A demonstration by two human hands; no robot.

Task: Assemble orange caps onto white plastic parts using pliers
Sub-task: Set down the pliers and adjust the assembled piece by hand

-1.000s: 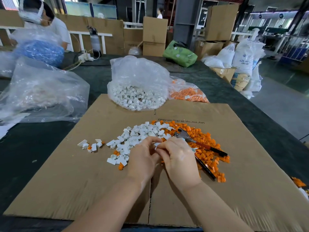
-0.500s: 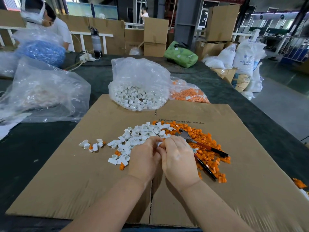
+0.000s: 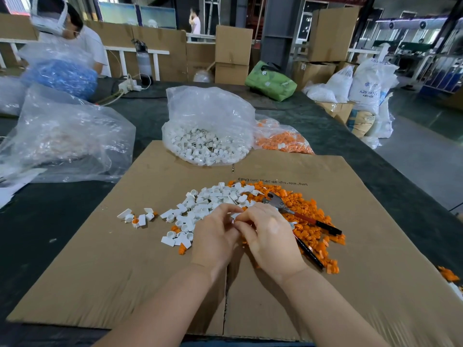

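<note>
At the middle of the cardboard sheet (image 3: 100, 259) covering the counter (image 3: 37, 234), the left hand (image 3: 213, 236) and right hand (image 3: 270, 236) meet fingertip to fingertip, both pinching a small white part (image 3: 235, 215). Beyond them lie loose white parts (image 3: 213, 196) and orange caps (image 3: 308, 221), with the pliers (image 3: 295, 216) resting on the caps toward the right edge.

1 head-worn view looks forward and down, close over the cardboard sheet (image 3: 100, 259) on the table.
</note>
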